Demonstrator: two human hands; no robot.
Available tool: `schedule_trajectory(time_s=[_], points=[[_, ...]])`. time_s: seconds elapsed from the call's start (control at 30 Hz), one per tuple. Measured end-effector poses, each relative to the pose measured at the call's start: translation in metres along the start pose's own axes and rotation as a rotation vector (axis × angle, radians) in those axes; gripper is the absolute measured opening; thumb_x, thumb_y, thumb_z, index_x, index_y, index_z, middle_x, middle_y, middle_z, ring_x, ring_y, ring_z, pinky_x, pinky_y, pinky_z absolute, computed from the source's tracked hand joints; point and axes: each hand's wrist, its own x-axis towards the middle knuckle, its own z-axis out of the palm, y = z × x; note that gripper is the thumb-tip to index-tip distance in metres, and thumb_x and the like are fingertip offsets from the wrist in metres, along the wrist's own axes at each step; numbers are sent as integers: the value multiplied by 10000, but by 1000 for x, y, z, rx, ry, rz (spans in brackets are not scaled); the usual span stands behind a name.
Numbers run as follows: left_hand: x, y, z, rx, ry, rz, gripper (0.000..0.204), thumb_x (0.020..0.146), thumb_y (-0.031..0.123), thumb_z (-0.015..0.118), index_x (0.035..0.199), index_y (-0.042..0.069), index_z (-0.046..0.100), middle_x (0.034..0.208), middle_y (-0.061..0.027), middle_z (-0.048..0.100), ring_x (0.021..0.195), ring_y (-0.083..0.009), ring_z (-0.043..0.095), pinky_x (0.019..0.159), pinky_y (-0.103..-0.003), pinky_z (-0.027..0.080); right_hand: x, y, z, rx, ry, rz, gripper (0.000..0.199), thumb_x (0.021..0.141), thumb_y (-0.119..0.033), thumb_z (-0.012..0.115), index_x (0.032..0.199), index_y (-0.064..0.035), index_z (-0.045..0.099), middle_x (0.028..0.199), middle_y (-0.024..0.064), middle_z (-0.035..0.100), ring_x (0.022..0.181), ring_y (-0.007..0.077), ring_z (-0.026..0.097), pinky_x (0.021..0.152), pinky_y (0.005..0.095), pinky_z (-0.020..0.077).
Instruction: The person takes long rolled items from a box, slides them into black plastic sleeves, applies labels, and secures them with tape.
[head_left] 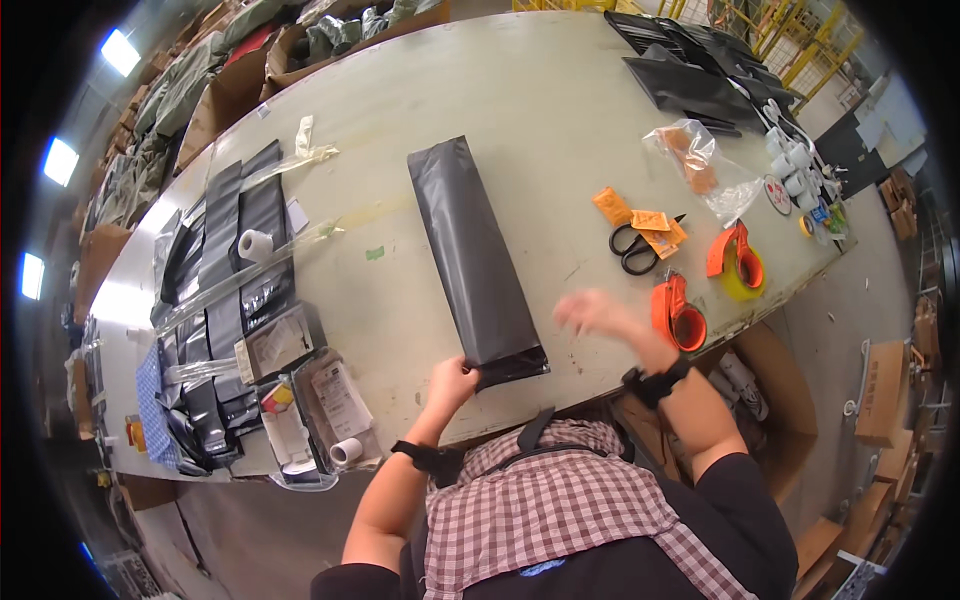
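Observation:
A long black plastic mailer bag (470, 250) lies on the table in front of me, its near end folded and shiny. My left hand (453, 383) pinches the near left corner of this bag. To the right of the bag's near end, my right hand (597, 313) hangs apart from it, its fingers smeared by motion. Closest to that hand is an orange tape dispenser (678, 315). A second orange dispenser with yellow tape (738, 262) lies farther right. Beyond them are black-handled scissors (636, 250) and several small orange packets (650, 222).
Stacked black bags (222, 270) cover the table's left side, with a grey bin (335, 400) of papers and rolls near its edge. More black bags (690, 75) lie far right, by a clear plastic bag (705, 165). Below the right edge stands an open cardboard box (775, 400).

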Motion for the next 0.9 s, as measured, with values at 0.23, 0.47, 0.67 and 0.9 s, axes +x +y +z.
schedule_trajectory(time_s=[0.23,0.47,0.67,0.9], points=[[-25,6,7,268,-157,54,300,758,295,520,784,18,630,786,-222,613,778,-387,595,681,-463,476,53,47,-171,-1038,673,128,267,743,-98,533,994,-14,568,1030,223,573,979,374,546,805,430,462],[-45,-42,-140,194,33,95,245,736,282,656,803,49,690,756,-134,656,666,-238,624,641,-332,486,34,60,-190,-1303,587,18,257,831,-57,453,1050,-103,581,904,177,623,854,361,594,710,452,469],[-99,-147,-257,617,731,-393,317,689,353,692,732,38,693,682,-157,637,656,-283,637,614,-357,498,-31,-14,-114,-1037,755,-200,277,874,-124,473,1115,-8,548,880,229,601,801,364,578,684,402,443],[-110,-180,-186,241,865,-393,321,673,266,740,831,-3,663,768,-158,642,718,-305,620,666,-368,485,-100,7,13,-510,777,-351,268,904,-136,499,722,44,417,581,98,354,557,131,309,494,295,291]])
